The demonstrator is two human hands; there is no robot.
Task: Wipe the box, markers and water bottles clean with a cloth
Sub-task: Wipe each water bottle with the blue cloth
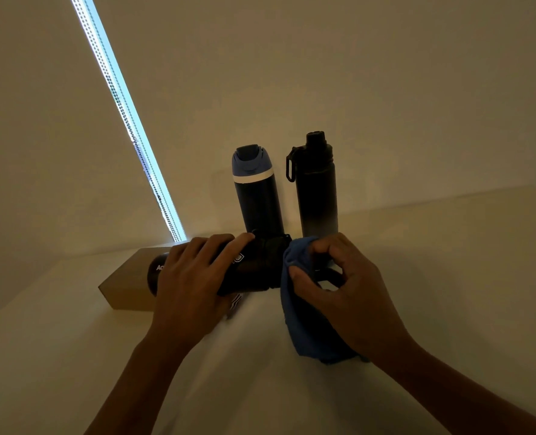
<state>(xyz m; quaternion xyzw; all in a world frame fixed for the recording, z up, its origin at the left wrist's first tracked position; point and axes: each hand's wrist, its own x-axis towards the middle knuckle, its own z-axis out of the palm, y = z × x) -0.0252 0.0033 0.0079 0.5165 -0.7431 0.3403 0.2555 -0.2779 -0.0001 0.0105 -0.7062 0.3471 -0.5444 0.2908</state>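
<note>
Count: three water bottles, one box, one cloth and two hands are showing in dim light.
Box: one brown cardboard box (125, 284) is lying flat on the pale table (72, 356) at the far left, and the tipped bottle's base is overlapping it in view.
Left hand: the left hand (194, 277) is reaching over the tipped bottle's middle, fingers curling round the barrel and gripping it.
Tipped bottle: one black bottle (254, 265) is lying sideways, base toward the box and cap end pointing right into the cloth.
Striped bit: something small and striped (236, 301) is peeking out under that bottle; can't tell what it is.
Blue-lidded bottle: one blue-lidded bottle (257, 196) is standing upright just behind the tipped one.
Cloth: one blue cloth (304, 324) is bunching against the cap end and draping down to the table.
Loop-handled bottle: one black loop-handled bottle (317, 189) is standing upright just beside the blue-lidded one.
Right hand: the right hand (348, 287) is pinching the cloth between thumb and curled fingers.
</note>
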